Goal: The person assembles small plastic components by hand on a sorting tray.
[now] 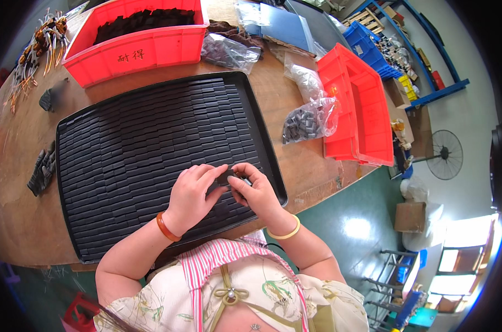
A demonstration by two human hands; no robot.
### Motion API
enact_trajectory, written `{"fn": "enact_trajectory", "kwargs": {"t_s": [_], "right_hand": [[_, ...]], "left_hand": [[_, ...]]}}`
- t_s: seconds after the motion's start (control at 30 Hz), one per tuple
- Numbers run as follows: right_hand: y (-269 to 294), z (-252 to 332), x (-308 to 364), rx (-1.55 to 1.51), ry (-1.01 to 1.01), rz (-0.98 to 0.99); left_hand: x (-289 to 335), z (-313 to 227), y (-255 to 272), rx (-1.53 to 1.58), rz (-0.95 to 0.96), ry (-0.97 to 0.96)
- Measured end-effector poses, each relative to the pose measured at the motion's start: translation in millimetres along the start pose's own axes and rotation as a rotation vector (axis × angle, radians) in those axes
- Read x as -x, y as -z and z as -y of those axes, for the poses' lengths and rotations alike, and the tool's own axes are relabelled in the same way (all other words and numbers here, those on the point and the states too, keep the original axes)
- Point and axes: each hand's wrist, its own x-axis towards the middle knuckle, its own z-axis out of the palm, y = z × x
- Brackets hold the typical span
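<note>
Over the near right part of a black tray (268, 160), my two hands meet around a small dark block (225, 176). The fingertips of my left hand (193, 191) press on it from the left. My right hand (257, 191) pinches it from the right with thumb and fingers, and something small and pale shows by those fingers, too small to name. Rows of flat black blocks (151, 138) lie side by side across the tray, with a bare strip along its right side.
A red bin (135, 58) of black pieces stands behind the tray; another red bin (353, 110) is at the right edge. Beside it lies a clear bag (303, 123) of grey pieces. Dark gloves (42, 169) and wired parts (43, 41) lie left on the wooden table (24, 221).
</note>
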Motion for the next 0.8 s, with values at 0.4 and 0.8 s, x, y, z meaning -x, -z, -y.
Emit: {"fn": "enact_trajectory", "kwargs": {"t_s": [0.4, 0.8], "right_hand": [[3, 10, 0, 0.045, 0.052, -0.146], [-13, 17, -4, 0.530, 0.204, -0.153]], "left_hand": [[4, 16, 7, 0.328, -0.010, 0.250], [8, 13, -1, 0.382, 0.015, 0.287]]}}
